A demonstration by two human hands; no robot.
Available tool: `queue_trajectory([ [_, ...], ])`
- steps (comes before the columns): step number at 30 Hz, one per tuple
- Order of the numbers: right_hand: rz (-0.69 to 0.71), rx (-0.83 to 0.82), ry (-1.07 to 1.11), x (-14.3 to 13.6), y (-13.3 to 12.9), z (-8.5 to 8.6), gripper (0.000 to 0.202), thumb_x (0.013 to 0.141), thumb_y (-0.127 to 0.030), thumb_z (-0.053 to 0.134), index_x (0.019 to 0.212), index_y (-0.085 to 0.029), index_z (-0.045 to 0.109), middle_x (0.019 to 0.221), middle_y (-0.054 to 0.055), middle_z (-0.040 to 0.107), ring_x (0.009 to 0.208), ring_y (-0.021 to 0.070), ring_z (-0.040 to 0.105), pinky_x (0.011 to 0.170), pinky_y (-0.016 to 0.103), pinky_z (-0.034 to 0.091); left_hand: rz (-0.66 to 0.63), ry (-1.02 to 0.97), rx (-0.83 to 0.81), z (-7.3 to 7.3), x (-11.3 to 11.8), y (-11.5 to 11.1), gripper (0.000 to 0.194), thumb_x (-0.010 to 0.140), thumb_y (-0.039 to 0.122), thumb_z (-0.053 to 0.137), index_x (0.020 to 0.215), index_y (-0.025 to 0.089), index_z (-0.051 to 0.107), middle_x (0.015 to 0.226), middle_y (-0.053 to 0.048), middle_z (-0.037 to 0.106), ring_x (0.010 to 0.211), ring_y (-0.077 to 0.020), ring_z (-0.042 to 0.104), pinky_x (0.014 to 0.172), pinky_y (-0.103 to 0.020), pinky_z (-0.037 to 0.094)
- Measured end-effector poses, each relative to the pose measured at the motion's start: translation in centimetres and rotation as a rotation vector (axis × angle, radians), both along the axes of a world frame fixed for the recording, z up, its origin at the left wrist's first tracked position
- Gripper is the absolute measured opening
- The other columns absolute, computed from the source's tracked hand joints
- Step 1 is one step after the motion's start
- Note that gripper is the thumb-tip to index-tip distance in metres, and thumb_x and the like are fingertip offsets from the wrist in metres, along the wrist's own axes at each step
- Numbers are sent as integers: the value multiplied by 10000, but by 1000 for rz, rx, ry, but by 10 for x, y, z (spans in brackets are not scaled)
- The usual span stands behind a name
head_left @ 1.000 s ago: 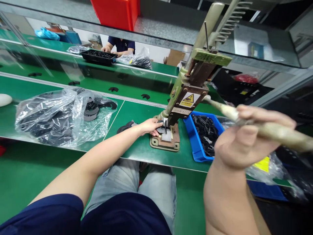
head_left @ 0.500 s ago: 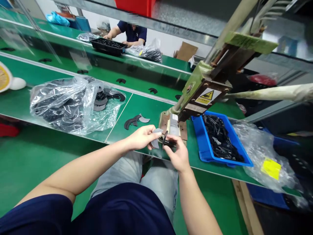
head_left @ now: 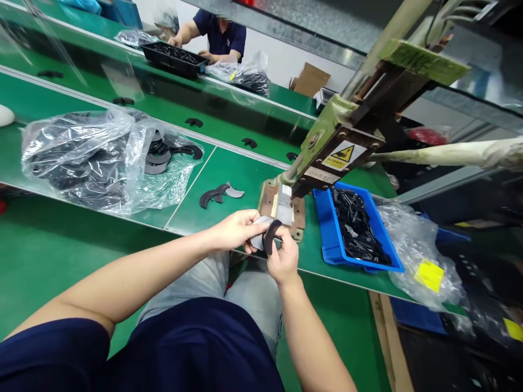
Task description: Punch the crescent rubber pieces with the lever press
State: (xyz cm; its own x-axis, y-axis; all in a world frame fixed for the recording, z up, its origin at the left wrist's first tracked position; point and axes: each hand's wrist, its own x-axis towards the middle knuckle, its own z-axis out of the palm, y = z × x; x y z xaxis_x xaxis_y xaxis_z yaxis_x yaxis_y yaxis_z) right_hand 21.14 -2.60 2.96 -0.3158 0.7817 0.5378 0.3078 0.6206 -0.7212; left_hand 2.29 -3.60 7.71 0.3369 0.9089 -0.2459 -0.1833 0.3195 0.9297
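Note:
My left hand (head_left: 239, 231) is closed on a grey curved plastic piece (head_left: 259, 240) in front of the press. Close beside it, my right hand (head_left: 285, 256) grips a black curved piece (head_left: 271, 236), its broad face turned towards me. The two pieces are side by side; whether they touch I cannot tell. Just beyond my hands is the base (head_left: 300, 220) of a green hand press (head_left: 324, 133) with a yellow warning label. Several loose curved pieces (head_left: 218, 193) lie on the green table to the left.
A clear bag of curved pieces (head_left: 90, 158) rests at the left. Right of the press stand a blue bin (head_left: 327, 239) of small black parts and a clear bag (head_left: 402, 234). Behind runs a green belt (head_left: 220, 133) with spaced black pieces. Across it, a person (head_left: 223, 41) works at a black tray (head_left: 174, 62).
My right hand has turned the black piece from edge-on to face-on and brought it closer to my left hand. The whole view has shifted slightly.

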Motion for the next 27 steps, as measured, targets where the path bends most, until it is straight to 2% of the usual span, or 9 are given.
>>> queue_trajectory([
  [3, 75, 50, -145, 12, 7, 12, 179, 1037, -353, 500, 1026, -227, 627, 981, 86, 697, 929, 229, 647, 867, 410, 499, 70, 199, 177, 0, -5, 2, 494, 876, 649, 741, 864, 222, 493, 655, 43, 601, 544, -119, 603, 512, -230, 511],
  [7, 119, 168, -372, 25, 13, 19, 181, 1041, -323, 507, 990, -203, 633, 924, 84, 670, 890, 224, 591, 839, 401, 430, 294, 594, 559, 5, -9, -5, 300, 938, 501, 711, 934, 216, 616, 876, -9, 626, 782, -152, 600, 710, -280, 511],
  [9, 122, 256, -481, 27, 14, 19, 182, 1051, -305, 494, 976, -193, 616, 904, 78, 651, 869, 210, 562, 814, 382, 405, 262, 717, 720, 8, -9, -8, 275, 959, 473, 691, 874, 216, 642, 922, -35, 626, 896, -189, 596, 822, -321, 496],
  [11, 129, 303, -536, 29, 14, 18, 180, 1054, -299, 497, 954, -193, 602, 876, 67, 635, 844, 197, 542, 797, 370, 386, 187, 754, 787, 8, -7, -9, 309, 983, 447, 663, 783, 215, 620, 863, -33, 604, 896, -200, 577, 844, -336, 466],
  [16, 139, 346, -536, 32, 13, 18, 179, 1047, -300, 514, 916, -203, 590, 854, 55, 634, 820, 183, 532, 783, 367, 370, 150, 684, 693, 1, -1, -8, 396, 991, 422, 631, 674, 206, 531, 757, -1, 526, 775, -172, 521, 754, -309, 420],
  [23, 107, 382, -408, 29, 4, 19, 163, 1021, -274, 503, 887, -219, 577, 797, 40, 613, 785, 178, 531, 830, 401, 403, 117, 377, 395, -4, 8, -7, 531, 932, 557, 653, 613, 204, 418, 705, 24, 433, 653, -125, 418, 612, -264, 369],
  [25, 111, 386, -378, 30, 2, 21, 134, 1015, -260, 508, 917, -223, 591, 809, 40, 626, 791, 180, 546, 847, 408, 414, 90, 295, 356, -4, 9, -7, 561, 917, 586, 669, 602, 200, 411, 687, 31, 416, 632, -114, 398, 589, -251, 358],
  [27, 129, 384, -361, 33, 2, 24, 102, 1015, -250, 516, 987, -226, 611, 849, 43, 656, 816, 187, 576, 865, 411, 432, 122, 256, 353, -4, 10, -7, 533, 892, 585, 715, 637, 196, 456, 708, 33, 449, 649, -109, 428, 602, -237, 385],
])
